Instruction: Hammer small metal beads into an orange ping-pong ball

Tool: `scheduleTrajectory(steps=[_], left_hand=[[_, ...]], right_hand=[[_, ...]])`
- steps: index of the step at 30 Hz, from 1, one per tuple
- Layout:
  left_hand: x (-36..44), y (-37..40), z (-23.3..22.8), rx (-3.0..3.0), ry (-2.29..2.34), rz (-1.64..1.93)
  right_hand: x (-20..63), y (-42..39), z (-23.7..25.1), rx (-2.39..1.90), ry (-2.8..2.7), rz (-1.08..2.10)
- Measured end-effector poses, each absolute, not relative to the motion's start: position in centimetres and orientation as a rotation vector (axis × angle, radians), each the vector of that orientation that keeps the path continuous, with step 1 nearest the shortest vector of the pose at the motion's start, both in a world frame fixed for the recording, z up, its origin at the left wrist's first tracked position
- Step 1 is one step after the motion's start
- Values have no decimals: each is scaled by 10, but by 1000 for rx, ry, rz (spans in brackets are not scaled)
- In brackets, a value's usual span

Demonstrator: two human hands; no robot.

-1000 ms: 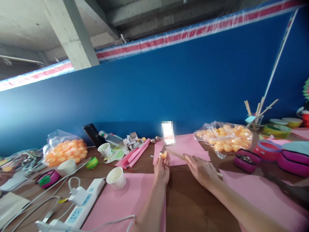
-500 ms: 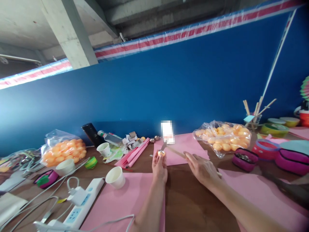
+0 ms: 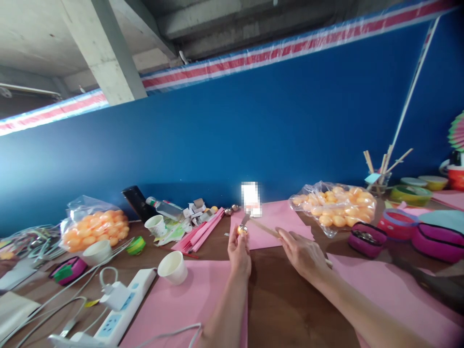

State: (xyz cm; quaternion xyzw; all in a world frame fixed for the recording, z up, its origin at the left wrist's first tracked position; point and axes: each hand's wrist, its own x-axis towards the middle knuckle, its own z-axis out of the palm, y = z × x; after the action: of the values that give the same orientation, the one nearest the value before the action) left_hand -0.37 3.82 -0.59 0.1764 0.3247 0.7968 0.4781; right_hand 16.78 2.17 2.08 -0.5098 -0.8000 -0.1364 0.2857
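Upright between the fingers of my left hand (image 3: 239, 258) is a small ping-pong ball (image 3: 242, 230), partly orange and partly shiny silver. My right hand (image 3: 302, 253) grips a long wooden-handled brush (image 3: 264, 227) that slants up to the left. The brush's flat grey end is at the top of the ball and seems to touch it. Both hands are above the table, in front of a pink paper sheet (image 3: 282, 227). A few shiny silver balls (image 3: 231, 210) lie behind the left hand.
Bags of orange balls stand at left (image 3: 96, 227) and right (image 3: 337, 205). A white paper cup (image 3: 173, 267) rests on another pink sheet (image 3: 210, 295). A power strip (image 3: 125, 307) with cables lies at front left. Pink pouches (image 3: 368, 239) sit at right, before a blue partition (image 3: 253, 121).
The ball has turned slightly in my left hand, and more of its silver side shows. Both hands stay in nearly the same place.
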Motion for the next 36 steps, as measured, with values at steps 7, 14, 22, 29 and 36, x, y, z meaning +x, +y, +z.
scheduleTrajectory(steps=[7, 14, 22, 29, 36], left_hand=[[-2, 34, -3, 485, 873, 1930], [-2, 35, -3, 541, 927, 1956], [-3, 38, -5, 427, 765, 1945], [-9, 41, -8, 374, 716, 1935], [-8, 40, -5, 327, 726, 1932]], right_hand=[[168, 23, 18, -1333, -2144, -387], [169, 23, 20, -1356, -2169, -379], [168, 23, 19, -1360, -2162, -378], [168, 22, 19, -1365, -2161, -349], [168, 23, 18, -1358, -2150, -368]])
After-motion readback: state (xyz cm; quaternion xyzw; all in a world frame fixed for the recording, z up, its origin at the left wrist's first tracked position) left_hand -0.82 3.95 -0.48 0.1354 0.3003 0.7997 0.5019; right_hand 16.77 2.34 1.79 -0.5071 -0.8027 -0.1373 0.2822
